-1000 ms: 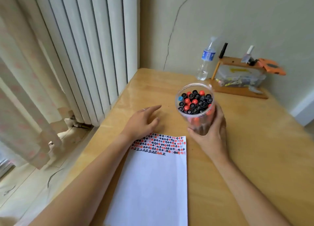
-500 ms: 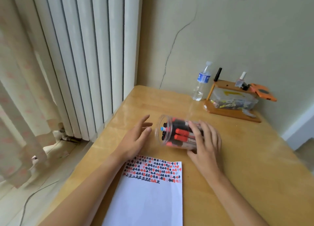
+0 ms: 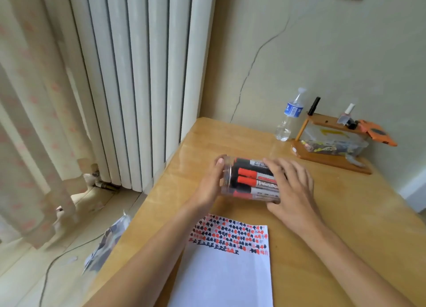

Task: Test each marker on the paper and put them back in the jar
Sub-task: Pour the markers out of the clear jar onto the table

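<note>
A clear plastic jar (image 3: 250, 180) lies on its side on the wooden table (image 3: 345, 214), its open mouth pointing toward the person's left and its base toward the right. It is packed with whiteboard markers (image 3: 258, 182) lying lengthwise, red and black caps showing through the wall near the mouth. The left hand (image 3: 211, 187) covers the mouth of the jar, palm against the opening and the thumb curled over the upper rim, so it grips that end. The right hand (image 3: 292, 189) lies over the base half of the jar, fingers spread and bent across the top, thumb tucked under the near side, holding it from the other end. Just in front of the jar, nearer the person and not touching it, lies a white sheet of paper (image 3: 226, 272); its far edge is filled with rows of small red and black test marks. At the back of the table, well apart from the jar, stands a clear water bottle (image 3: 289, 117) with a blue label, and beside it a wooden desk organizer (image 3: 332, 145) holding small items too blurred to name. A white ribbed radiator (image 3: 138, 76) stands to the left of the table, with a patterned curtain (image 3: 30, 122) beyond it.
</note>
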The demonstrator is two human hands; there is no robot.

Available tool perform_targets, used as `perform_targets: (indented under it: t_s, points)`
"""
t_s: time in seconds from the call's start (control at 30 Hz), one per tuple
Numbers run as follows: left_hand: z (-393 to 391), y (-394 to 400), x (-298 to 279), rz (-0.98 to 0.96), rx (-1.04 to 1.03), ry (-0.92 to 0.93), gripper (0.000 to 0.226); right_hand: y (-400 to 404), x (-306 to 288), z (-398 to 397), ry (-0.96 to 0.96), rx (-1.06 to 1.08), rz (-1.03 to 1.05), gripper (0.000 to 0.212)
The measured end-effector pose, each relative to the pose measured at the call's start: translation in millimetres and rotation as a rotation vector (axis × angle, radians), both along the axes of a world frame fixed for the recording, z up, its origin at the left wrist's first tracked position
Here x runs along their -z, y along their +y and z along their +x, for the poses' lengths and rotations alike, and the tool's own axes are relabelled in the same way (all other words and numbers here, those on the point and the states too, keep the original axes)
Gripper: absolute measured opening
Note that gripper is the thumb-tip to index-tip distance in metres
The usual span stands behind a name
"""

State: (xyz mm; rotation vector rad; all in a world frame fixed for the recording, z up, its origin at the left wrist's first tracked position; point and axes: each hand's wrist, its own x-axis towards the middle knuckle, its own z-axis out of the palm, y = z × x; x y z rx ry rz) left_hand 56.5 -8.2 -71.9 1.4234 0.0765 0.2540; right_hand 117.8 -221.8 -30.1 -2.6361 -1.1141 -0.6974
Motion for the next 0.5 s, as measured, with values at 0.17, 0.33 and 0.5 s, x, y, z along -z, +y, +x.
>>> perform_targets:
  t_s: [0.17,0.33,0.5]
  points:
    - [8,-18,-2,-0.389,-0.033,0.111,0.068,4,-14,-7,-0.195,0.019,-0.133,0.113]
    - [11,-19,0,-0.5,-0.074,0.011,0.061,1,-19,-9,-0.167,0.043,-0.106,0.114]
    - [6,-16,1,-0.441,-0.168,-0.051,0.051,8,-16,-15,-0.181,0.034,-0.129,0.111]
